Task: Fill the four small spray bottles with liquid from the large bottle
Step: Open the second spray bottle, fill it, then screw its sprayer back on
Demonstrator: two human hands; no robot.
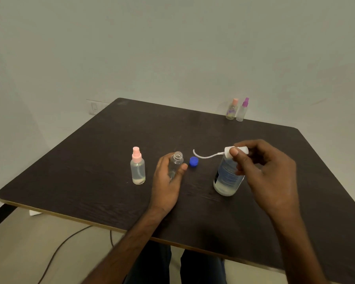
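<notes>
Left hand [166, 182] grips the uncapped bottle [177, 160], hiding its base; right hand [269, 171] pinches the white sprayer [227, 151].

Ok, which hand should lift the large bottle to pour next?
Right hand, probably: it hovers by the large clear labelled bottle, though it must first put down the white spray head it pinches. Left hand grips the open small clear bottle.
</notes>
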